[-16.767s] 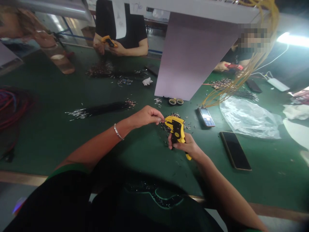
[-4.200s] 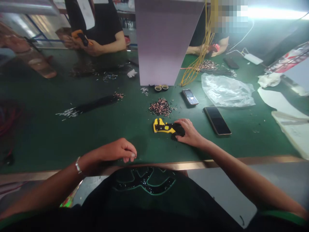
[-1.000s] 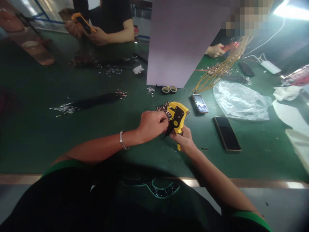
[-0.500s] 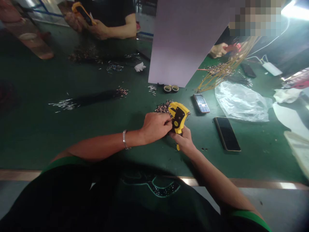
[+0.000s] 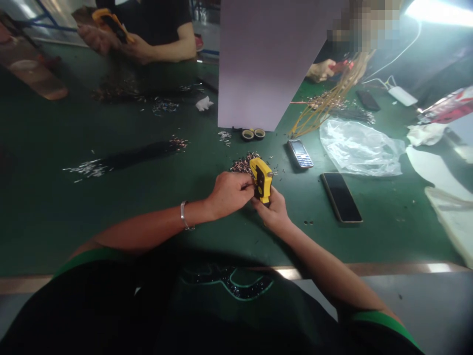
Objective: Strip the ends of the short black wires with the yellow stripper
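Note:
My right hand point(image 5: 274, 209) is wrapped round the handle of a yellow and black hand tool point(image 5: 261, 180). Against the tool's left side, my left hand point(image 5: 231, 195) has its fingers closed in a pinch; what they hold is too small and hidden to name. Behind both hands lies a heap of short wire pieces point(image 5: 242, 162) with copper-coloured ends, partly covered by the tool. A long bundle of dark wires point(image 5: 136, 152) rests on the green table point(image 5: 148, 187) to the left.
A keypad phone point(image 5: 300, 154), a smartphone point(image 5: 342, 198) and a clear plastic bag point(image 5: 360, 148) lie to the right. Two tape rolls point(image 5: 253, 134) sit below an upright pale panel point(image 5: 262, 64). Other people's hands hold tools across the table.
The yellow tool has turned so that it looks narrower, and it stays in my right hand. My left hand keeps its place beside it. The whole view has shifted slightly.

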`<state>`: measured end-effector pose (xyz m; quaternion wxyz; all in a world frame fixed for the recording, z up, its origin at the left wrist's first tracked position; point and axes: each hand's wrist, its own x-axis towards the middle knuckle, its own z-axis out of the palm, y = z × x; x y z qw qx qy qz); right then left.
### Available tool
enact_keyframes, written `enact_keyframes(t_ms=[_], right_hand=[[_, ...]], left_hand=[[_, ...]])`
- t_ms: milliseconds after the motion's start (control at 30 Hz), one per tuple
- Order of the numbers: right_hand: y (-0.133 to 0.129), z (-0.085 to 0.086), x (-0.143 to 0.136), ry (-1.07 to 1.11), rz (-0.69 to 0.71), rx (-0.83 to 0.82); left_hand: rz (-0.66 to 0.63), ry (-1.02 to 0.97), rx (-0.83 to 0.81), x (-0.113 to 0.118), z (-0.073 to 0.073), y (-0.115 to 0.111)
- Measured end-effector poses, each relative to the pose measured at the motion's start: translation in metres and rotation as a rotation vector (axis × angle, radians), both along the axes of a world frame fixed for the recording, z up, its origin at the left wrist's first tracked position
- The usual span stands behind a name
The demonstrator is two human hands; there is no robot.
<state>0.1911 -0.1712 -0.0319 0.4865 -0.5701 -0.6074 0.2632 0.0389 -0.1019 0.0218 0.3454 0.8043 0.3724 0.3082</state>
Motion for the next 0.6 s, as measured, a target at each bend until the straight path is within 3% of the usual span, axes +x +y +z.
enact_keyframes(t_ms=[600], right_hand=[[0.007,-0.005,-0.006,-0.171,-0.058,0.030]], left_hand=[[-0.051,-0.097,-0.067,-0.005,-0.005,0.013]])
